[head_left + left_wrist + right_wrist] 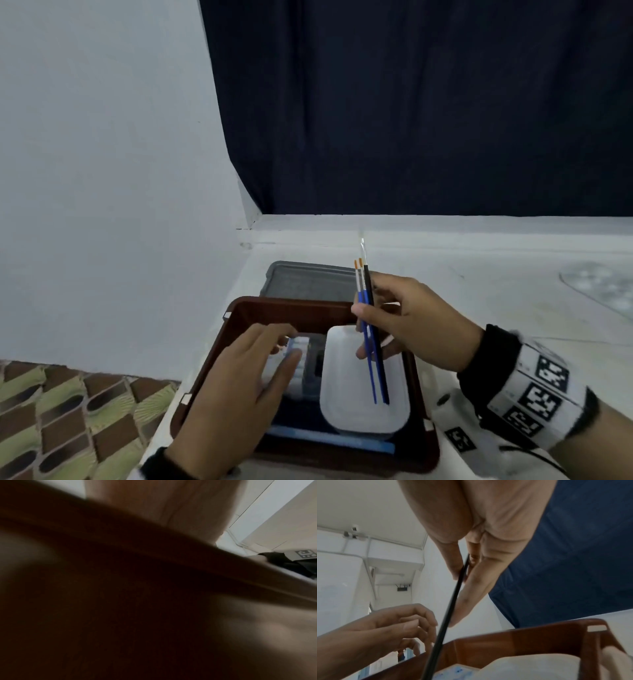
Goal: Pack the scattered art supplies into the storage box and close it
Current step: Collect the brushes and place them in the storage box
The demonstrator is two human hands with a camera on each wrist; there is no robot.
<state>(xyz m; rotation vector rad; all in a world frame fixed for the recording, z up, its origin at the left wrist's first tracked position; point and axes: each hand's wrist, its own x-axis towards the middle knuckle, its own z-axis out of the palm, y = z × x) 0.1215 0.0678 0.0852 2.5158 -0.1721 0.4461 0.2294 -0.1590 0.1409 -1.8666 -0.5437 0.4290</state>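
White surface (pixel 479 291) carries everything. Largest item on it: brown storage box (pixel 239 308), open, sitting at 6 o'clock in the head view. Its gray lid (pixel 301 281) lies flat just behind, at 12 o'clock from the box, touching or nearly touching the far rim.

Inside the box: white palette (pixel 346 394) fills the 3 o'clock half; a pack of white paint tubes (pixel 301 346) sits at 9 o'clock w/ a dark item between pack and palette, too blurred to name. A blue strip (pixel 342 440) runs along the 6 o'clock wall; can't tell what it is.

Left hand (pixel 239 380) is over the tubes, fingers relaxed and spread, grasping nothing; whether it touches them is unclear. Left wrist view is dark, no help.

Right hand (pixel 411 325) pinches a bundle of paintbrushes (pixel 371 342) btwn thumb and fingers, bristles up toward 12, handle ends down over the palette, tilted.

Step, prob.: stowing the brushes. Next move needs them tipped flat so they lie below the rim, likely on the palette or along a wall, then let go. After that, lid on. Standing too steep, they'd block the lid.
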